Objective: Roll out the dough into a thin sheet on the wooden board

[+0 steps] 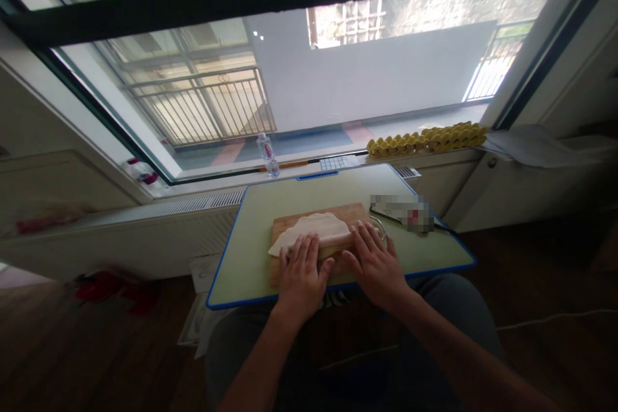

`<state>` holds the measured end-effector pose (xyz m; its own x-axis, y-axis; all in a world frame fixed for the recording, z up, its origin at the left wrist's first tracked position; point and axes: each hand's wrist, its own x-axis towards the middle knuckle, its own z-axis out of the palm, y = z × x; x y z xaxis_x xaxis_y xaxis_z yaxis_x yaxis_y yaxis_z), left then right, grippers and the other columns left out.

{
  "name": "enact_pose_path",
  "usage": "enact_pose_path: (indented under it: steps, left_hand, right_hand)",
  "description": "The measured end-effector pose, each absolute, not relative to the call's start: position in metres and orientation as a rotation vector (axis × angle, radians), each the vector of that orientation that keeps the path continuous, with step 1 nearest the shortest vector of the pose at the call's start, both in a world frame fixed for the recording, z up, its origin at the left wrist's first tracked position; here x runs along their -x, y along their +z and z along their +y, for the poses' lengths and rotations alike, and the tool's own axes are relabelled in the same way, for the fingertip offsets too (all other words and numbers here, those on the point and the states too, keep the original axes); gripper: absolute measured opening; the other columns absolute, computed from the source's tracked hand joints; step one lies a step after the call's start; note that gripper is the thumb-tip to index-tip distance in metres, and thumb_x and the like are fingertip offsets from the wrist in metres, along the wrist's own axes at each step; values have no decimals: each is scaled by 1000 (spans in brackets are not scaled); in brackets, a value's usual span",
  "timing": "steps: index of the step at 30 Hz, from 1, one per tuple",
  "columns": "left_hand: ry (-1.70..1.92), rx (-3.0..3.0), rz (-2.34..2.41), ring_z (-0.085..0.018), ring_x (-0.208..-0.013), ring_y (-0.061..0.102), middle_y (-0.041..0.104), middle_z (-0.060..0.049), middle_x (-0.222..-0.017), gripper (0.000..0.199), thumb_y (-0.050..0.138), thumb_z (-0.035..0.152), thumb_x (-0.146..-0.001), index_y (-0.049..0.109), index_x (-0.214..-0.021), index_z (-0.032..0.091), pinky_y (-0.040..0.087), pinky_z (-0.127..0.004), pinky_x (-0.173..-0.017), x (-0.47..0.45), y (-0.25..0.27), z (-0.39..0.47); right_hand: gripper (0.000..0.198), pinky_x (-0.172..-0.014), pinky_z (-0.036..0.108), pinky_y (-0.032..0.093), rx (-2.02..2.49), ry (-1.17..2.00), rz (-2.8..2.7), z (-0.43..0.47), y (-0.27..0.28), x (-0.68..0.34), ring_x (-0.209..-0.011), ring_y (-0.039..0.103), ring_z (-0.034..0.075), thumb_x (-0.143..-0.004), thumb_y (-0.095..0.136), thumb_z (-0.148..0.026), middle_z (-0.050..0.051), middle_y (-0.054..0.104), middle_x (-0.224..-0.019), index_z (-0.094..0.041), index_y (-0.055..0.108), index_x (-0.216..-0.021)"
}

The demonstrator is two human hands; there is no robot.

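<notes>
A thin, pale sheet of dough (313, 226) with a curved far edge lies on a wooden cutting board (355, 211). What looks like a rolling pin (335, 242) runs crosswise along the near side of the dough, mostly covered by my hands. My left hand (302, 270) rests flat over its left part, fingers stretched forward and thumb out to the right. Over the right part lies my right hand (376, 264), palm down with fingers extended. Beyond the right fingers, a curved metal handle (378, 226) shows at the board's edge.
A small blue-edged table (255, 206) carries the board. On its right lies a partly pixelated object (403, 212). Along the windowsill stand a clear plastic bottle (268, 156), a white keypad-like item (339, 162) and yellow egg trays (427, 140). Another bottle (145, 175) is at left.
</notes>
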<state>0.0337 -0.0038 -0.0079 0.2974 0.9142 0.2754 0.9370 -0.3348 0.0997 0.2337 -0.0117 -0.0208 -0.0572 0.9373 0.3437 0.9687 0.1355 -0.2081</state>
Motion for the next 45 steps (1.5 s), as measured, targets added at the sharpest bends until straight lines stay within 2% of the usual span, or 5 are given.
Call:
enact_pose_path:
  steps: [8, 18, 29, 40, 45]
  left_hand:
    - [-275, 2497, -1983, -33, -158, 32, 45, -10, -166, 59, 26, 52, -109, 53, -154, 25, 18, -71, -126, -49, 24, 92]
    - [-469, 2450, -1660, -29, -157, 35, 42, -15, -167, 64, 32, 50, -110, 41, -161, 14, 29, -58, -128, -30, -11, -32]
    - [-257, 2502, -1874, -31, -151, 44, 55, -10, -159, 53, 30, 44, -110, 59, -148, 20, 24, -66, -127, -50, 25, 93]
    - [-523, 2518, -1654, -27, -158, 35, 41, -13, -167, 62, 35, 47, -110, 38, -163, 16, 25, -57, -130, -30, -9, -41]
    - [-496, 2487, -1749, -29, -157, 37, 43, -13, -166, 58, 34, 46, -110, 44, -160, 18, 22, -61, -130, -35, -3, -8]
  right_hand:
    - [55, -120, 64, 29, 1960, 27, -2058, 78, 19, -221, -149, 43, 33, -111, 30, -47, 13, 54, -159, -18, 58, -148]
    - [61, -127, 56, 17, 1840, -134, -2037, -38, -27, -234, -161, 23, 29, -110, 30, -46, 9, 34, -171, -17, 38, -163]
    - [57, -123, 63, 27, 1955, 28, -2065, 80, 13, -225, -152, 39, 33, -111, 26, -44, 11, 50, -162, -17, 55, -152]
    - [59, -128, 52, 16, 1792, -171, -2030, -47, -29, -233, -161, 22, 27, -110, 32, -41, 10, 35, -171, -15, 39, -163]
    - [60, -129, 55, 13, 1843, -122, -2034, -14, -22, -232, -160, 25, 29, -110, 30, -44, 11, 35, -170, -14, 40, -162]
